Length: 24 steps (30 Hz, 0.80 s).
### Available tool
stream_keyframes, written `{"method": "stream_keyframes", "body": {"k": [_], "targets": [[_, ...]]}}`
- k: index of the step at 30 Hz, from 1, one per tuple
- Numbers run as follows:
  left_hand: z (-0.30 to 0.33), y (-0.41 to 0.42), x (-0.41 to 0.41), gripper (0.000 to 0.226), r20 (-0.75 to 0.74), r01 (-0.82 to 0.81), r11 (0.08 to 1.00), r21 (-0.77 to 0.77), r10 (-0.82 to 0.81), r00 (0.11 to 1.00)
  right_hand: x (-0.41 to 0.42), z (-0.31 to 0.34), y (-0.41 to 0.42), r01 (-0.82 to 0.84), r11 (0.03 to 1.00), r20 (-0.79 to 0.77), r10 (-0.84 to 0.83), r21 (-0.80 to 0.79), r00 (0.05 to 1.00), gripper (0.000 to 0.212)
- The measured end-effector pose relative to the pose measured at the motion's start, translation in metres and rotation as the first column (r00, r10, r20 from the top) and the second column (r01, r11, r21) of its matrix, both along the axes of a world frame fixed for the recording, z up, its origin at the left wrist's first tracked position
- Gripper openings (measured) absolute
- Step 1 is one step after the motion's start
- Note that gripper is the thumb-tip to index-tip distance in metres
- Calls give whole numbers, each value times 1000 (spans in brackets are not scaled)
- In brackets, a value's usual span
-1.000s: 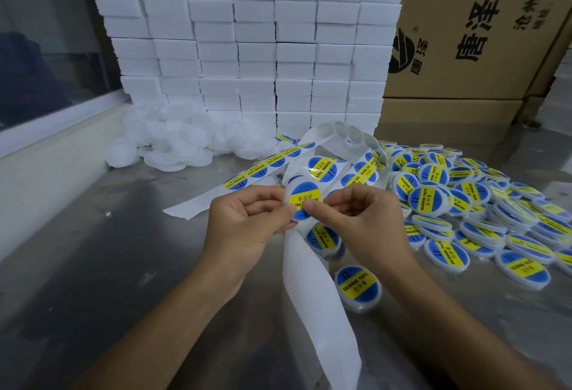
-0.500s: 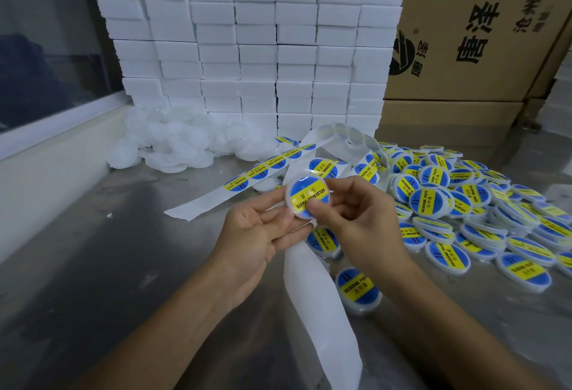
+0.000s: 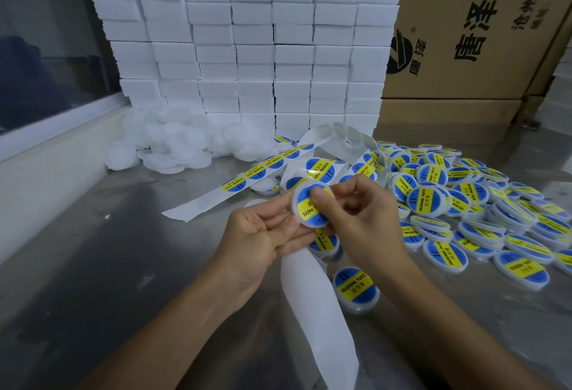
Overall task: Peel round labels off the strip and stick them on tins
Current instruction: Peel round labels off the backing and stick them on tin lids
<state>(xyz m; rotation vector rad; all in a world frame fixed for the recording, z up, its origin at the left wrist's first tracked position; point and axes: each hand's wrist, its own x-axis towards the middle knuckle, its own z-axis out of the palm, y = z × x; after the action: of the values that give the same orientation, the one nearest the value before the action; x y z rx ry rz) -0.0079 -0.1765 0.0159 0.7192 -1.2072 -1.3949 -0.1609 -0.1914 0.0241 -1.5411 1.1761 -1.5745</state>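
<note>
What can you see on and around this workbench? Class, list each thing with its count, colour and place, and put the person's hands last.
held tin: one, white with blue-yellow label, between both hands
labelled tins: many, blue-yellow, heaped right
label strip: one, white backing, centre
unlabelled tins: many, white, back left
white boxes: many, stacked behind
cardboard cartons: brown, back right
workbench: grey metal
left hand: holds tin
right hand: thumb presses label

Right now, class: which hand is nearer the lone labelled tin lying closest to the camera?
Right. The right hand sits just above the tin; the left hand is farther off, across the backing strip.
</note>
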Motion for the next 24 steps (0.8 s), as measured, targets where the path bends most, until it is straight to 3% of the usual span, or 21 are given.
{"method": "stream_keyframes", "body": {"k": [4,8,10,14,18,19,22,24], "targets": [[0,0,-1,38,13,2,1000,-8,-1,1000,-2,-2,-2,-11,1000,14,11,-25,1000,27],[-2,1,-3,35,120,-87,996,-31,90,989,-1,-5,3,117,993,-163,-117,-12,980,54],[-2,1,-3,35,181,-109,992,-70,120,976,-1,-3,4,143,990,-183,-144,-20,972,57],[1,2,-1,37,189,-87,992,-92,104,976,-5,-2,-1,44,998,-56,-47,-38,997,53],[5,1,1,35,120,-96,992,-76,105,987,-7,-3,-2,-95,995,-9,94,-22,995,10],[6,1,3,34,95,-113,992,-62,119,988,-7,-3,-2,-143,989,-33,142,-26,989,8],[7,-3,8,31,22,-178,984,-9,178,984,-7,-5,-3,-276,961,-91,276,13,957,38],[7,-4,9,28,3,-193,981,13,193,981,-7,-5,-4,-326,943,-47,330,73,943,42]]}}
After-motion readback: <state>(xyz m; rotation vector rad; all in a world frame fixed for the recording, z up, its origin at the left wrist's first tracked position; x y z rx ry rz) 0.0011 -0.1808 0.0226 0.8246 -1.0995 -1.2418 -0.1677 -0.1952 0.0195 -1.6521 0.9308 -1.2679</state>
